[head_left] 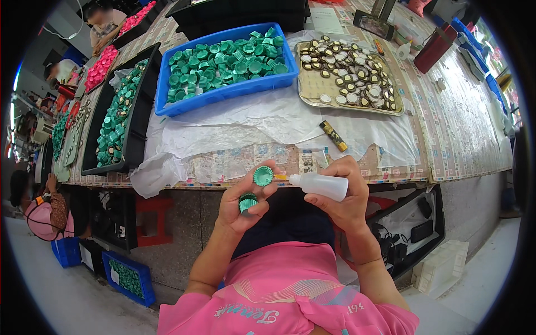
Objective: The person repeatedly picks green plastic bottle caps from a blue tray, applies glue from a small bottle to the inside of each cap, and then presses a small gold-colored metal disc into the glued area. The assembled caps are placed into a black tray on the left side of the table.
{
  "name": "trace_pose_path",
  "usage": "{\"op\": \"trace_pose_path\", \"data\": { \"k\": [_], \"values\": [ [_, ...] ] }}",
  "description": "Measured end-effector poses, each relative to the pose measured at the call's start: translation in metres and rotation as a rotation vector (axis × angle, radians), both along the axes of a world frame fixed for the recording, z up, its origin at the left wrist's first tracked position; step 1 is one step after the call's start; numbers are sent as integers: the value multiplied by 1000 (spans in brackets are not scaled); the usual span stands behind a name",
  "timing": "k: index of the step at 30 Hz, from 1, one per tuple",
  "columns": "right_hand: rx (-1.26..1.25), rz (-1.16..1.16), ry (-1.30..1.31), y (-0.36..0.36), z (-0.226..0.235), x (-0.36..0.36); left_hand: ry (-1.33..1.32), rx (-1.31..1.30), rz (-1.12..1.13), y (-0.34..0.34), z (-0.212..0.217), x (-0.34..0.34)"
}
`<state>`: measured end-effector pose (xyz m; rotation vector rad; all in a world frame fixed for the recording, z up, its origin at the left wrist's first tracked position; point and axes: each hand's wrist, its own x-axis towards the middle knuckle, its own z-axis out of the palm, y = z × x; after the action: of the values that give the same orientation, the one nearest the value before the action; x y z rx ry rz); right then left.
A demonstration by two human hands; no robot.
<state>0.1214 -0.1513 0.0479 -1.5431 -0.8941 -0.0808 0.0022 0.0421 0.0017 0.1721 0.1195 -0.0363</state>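
Left hand, frame centre, pinches one green fluted cup tilted toward the nozzle, spare cups palmed; right hand grips the white squeeze bottle, tip at the cup's mouth.

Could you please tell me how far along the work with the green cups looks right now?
Done: the black tray holds filled green cups. In hand: the left hand holds one green foil cup while the right hand points a squeeze bottle at it. Left: the blue bin remains heaped with empty cups.

two hands, one squeeze bottle, one lighter
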Motion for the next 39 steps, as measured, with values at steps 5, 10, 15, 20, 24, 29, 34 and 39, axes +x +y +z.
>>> {"op": "trace_pose_path", "data": {
  "k": [5, 10, 15, 20, 24, 29, 34, 39],
  "values": [
    [-52, -32, -117, 1, 4, -4, -19, -6, -43, -5, 0, -1],
    [-83, -41, -156, 2, 3, -6, 57, 40, -38, -11, 1, -1],
    [-92, -42, -108, 2, 0, -9, 60, 72, -39, -11, 0, -1],
    [-107, -53, -145, 2, 1, -8, 46, 115, -52, -11, -1, 1],
    [-120, -57, -147, 2, -1, -8, 73, 155, -25, -12, 2, 0],
    [-140, -78, -185, -2, 4, -10, 92, 285, 40, -10, 5, -1],
    [-157, -77, -202, -4, 4, -12, 146, 568, 146, -11, 11, -2],
    [-84, -137, -192, -5, 3, -9, 104, 819, 294, -10, 15, -2]
  ]
}}
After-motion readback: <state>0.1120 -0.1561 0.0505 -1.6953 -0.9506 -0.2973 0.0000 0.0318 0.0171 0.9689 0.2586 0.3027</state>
